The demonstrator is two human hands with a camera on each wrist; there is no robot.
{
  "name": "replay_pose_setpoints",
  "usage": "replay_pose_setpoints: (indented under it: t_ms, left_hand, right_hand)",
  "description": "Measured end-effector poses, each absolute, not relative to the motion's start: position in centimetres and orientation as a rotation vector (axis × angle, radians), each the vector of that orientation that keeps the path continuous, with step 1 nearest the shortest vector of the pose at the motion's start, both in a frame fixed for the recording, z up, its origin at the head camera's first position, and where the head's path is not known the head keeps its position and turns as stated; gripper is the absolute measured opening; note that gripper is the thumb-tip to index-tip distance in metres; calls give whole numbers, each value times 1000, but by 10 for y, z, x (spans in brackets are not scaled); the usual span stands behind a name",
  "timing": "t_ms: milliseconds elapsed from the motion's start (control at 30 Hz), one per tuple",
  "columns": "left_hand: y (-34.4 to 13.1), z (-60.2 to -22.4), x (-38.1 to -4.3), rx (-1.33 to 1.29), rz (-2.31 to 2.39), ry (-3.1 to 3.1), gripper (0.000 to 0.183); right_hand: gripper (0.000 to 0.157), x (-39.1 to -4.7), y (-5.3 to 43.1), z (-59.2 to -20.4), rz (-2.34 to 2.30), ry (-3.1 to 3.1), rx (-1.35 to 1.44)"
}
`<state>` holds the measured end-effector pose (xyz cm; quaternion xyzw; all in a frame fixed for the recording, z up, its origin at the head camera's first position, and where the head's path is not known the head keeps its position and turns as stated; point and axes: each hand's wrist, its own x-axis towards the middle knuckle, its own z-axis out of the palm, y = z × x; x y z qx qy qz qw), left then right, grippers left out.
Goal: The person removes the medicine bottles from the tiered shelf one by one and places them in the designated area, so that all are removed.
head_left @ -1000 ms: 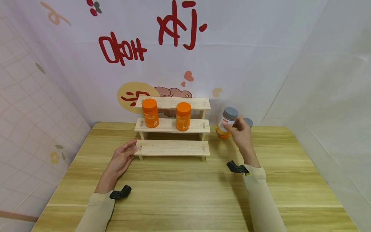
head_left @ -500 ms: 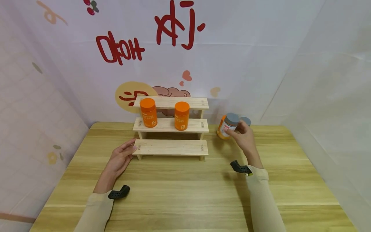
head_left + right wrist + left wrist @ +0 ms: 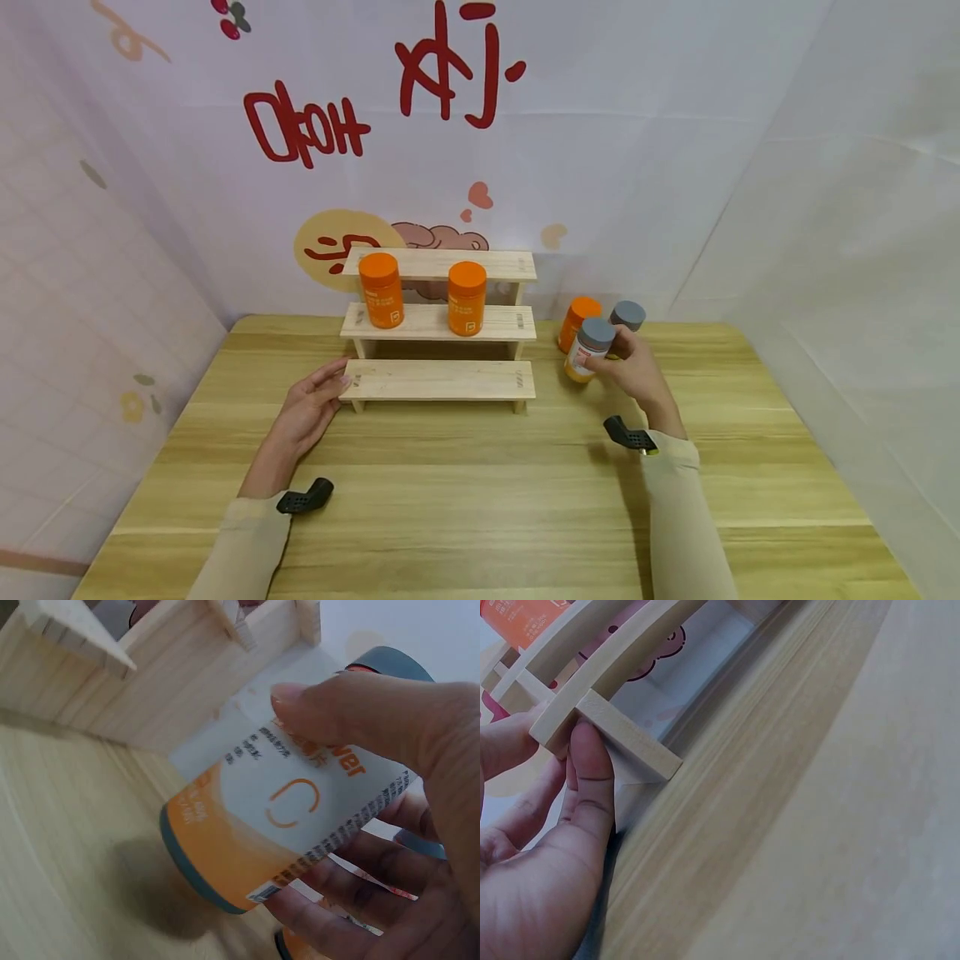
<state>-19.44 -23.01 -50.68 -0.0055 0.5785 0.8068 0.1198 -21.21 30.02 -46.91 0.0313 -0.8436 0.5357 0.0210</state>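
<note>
My right hand [image 3: 633, 367] grips a supplement bottle [image 3: 588, 352] with a grey cap and a white-and-orange label. In the right wrist view the bottle [image 3: 277, 795] is tilted, thumb on one side and fingers on the other, its base above the tabletop with a shadow below. My left hand [image 3: 309, 410] pinches the left end of the lowest step of a three-step wooden display rack [image 3: 438, 381]. Thumb and fingers meet at that step's corner [image 3: 559, 724] in the left wrist view. Two orange bottles, one at left [image 3: 382, 292] and one at right [image 3: 467, 300], stand on the middle step.
Right of the rack, behind the held bottle, stand another orange bottle [image 3: 577, 321] and a second grey-capped bottle [image 3: 628, 315], partly hidden by my right hand. The wood-grain table [image 3: 465, 500] ends at a white printed backdrop [image 3: 637, 167].
My right hand has brought the grey-capped bottle down and toward me, uncovering the orange bottle behind it. The left hand keeps its hold on the rack. The head view has shifted slightly.
</note>
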Motion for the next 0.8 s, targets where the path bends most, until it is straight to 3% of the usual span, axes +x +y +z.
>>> replay_pose_setpoints:
  t_ms: [800]
  left_hand:
    - [-229, -507, -195, -21, 2351, 1688, 70]
  right_hand:
    - [63, -211, 311, -484, 1687, -2704, 199]
